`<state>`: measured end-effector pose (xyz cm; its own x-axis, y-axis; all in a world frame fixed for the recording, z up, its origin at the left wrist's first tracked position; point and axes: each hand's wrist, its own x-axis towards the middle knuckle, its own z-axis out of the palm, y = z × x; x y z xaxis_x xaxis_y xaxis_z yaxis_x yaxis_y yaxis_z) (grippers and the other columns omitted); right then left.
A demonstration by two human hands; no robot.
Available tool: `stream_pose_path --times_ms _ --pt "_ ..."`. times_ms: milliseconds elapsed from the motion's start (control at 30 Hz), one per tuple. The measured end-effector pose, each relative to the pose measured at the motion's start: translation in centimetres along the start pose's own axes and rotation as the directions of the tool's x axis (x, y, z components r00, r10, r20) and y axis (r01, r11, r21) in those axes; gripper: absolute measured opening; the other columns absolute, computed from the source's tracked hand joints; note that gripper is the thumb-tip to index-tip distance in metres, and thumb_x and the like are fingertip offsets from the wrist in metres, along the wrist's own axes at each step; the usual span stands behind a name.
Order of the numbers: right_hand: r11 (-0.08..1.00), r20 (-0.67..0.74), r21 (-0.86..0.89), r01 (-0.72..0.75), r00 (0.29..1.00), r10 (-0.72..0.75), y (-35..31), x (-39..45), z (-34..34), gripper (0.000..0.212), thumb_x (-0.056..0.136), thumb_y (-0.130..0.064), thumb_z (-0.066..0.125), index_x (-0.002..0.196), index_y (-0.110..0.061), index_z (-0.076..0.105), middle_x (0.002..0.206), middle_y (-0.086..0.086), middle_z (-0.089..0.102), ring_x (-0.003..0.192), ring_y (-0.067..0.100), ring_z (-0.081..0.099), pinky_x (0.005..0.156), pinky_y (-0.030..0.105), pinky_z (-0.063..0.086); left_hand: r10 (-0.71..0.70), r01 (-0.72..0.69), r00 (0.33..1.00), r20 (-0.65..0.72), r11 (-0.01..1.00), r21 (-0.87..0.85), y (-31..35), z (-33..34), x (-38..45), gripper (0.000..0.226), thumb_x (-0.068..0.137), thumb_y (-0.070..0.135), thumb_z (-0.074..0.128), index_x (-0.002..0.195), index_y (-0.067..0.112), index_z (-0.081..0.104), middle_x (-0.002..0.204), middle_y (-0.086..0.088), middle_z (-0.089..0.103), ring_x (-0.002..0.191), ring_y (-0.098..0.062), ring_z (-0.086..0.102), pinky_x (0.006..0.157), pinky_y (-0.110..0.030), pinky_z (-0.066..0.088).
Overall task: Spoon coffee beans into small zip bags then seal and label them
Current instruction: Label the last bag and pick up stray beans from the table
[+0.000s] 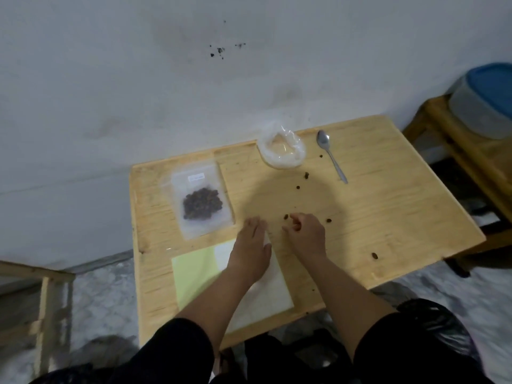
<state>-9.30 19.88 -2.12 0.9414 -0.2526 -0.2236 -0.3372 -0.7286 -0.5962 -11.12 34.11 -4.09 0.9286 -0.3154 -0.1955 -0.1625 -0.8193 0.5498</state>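
One bag (201,199) lies filled and labelled on the surface (388,217). Spilled beans (297,187) remain; our right hand (304,231) curls its fingers, seemingly pinching one, while our left hand (253,245) rests flat on the paper (194,267). The spoon (331,155) lies idle.

I can't read the tiny label (196,177) on the bean bag (201,200). The blue-lidded tub (487,103) is cut off at the right edge.
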Motion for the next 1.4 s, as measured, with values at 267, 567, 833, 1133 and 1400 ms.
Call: stream_pose_path --times_ms 267,567,833,1133,1400 --pt "0.991 0.011 -0.065 0.119 0.993 -0.119 0.0 1.8 0.9 0.020 0.084 -0.009 0.061 0.101 -0.002 0.068 0.102 0.014 0.060 0.093 0.027 0.058 0.082 0.025 0.040 -0.054 0.053 0.998 0.010 0.993 0.102 -0.2 0.5 2.0 0.059 0.101 0.031 0.032 0.151 0.010 0.008 0.160 -0.005 -0.001 0.146 -0.022 -0.009 0.118 -0.035 -0.002" --pt "0.986 -0.151 -0.117 0.121 0.979 -0.138 0.0 1.0 1.9 0.010 0.081 -0.002 0.055 0.086 0.001 0.063 0.083 0.021 0.059 0.077 0.035 0.055 0.066 0.039 0.043 -0.041 0.046 0.998 -0.044 0.991 0.122 -0.1 1.4 1.9 0.057 0.101 0.031 0.028 0.150 0.010 0.010 0.160 -0.006 -0.001 0.146 -0.022 -0.011 0.116 -0.034 -0.008" --pt "0.993 -0.213 -0.098 0.064 0.973 -0.084 1.1 -0.5 2.9 0.011 0.078 -0.003 0.058 0.087 0.001 0.062 0.083 0.021 0.059 0.080 0.035 0.055 0.067 0.036 0.041 -0.019 0.014 1.000 0.021 0.973 0.230 -0.3 1.6 2.2 0.055 0.102 0.031 0.021 0.150 0.008 0.006 0.159 -0.008 -0.002 0.146 -0.022 -0.008 0.116 -0.039 -0.006" --pt "0.716 -0.239 0.660 -0.228 0.839 0.488 0.6 -2.7 1.3 0.018 0.080 -0.008 0.060 0.092 -0.016 0.070 0.084 -0.003 0.067 0.077 0.009 0.060 0.078 0.026 0.051 0.112 -0.111 0.994 0.009 0.968 0.225 0.9 3.2 2.3 0.069 0.091 0.039 0.003 0.148 0.003 0.016 0.157 -0.015 0.012 0.146 -0.027 0.005 0.115 -0.038 -0.005" --pt "0.645 -0.254 0.685 -0.338 0.720 0.646 5.4 -4.8 -2.5 0.014 0.088 -0.023 0.054 0.083 -0.021 0.067 0.073 -0.008 0.059 0.067 0.008 0.052 0.063 0.023 0.044 -0.004 0.003 1.000 0.005 0.989 0.150 7.2 7.0 2.1 0.061 0.100 0.031 0.024 0.149 0.006 -0.002 0.159 -0.010 -0.005 0.146 -0.023 -0.012 0.115 -0.038 -0.012"
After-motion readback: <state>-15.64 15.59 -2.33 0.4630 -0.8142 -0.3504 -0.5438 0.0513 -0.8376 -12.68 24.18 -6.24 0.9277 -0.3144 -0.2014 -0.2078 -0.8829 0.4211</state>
